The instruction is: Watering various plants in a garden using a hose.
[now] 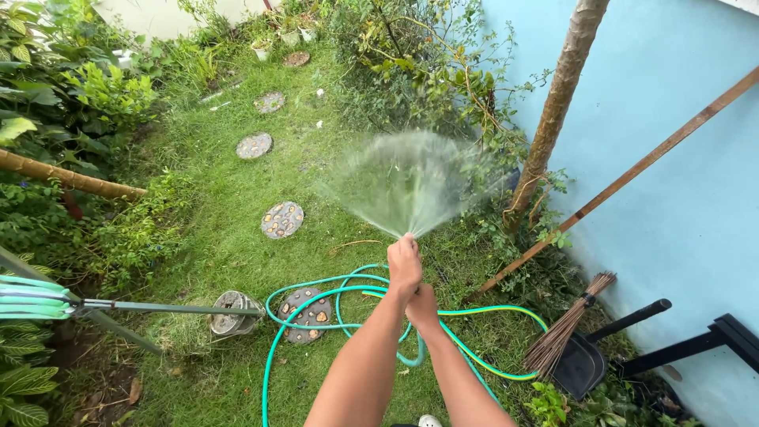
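My left hand (405,265) is closed around the end of a green hose (340,304), thumb over the opening. A wide fan of water (411,182) sprays from it toward the shrubs (443,71) by the wall. Just behind and below it, my right hand (423,308) grips the same hose. The hose, green with a yellow stripe, lies in loose loops on the grass (229,237) in front of me and runs over a round stepping stone (307,314).
More round stepping stones (282,219) lead away up the lawn. A light blue wall (672,158) stands at right with a tree trunk (557,103), a leaning wooden pole (632,178), a twig broom (565,332) and a black dustpan (585,364). A green long-handled tool (118,307) lies at left among leafy plants.
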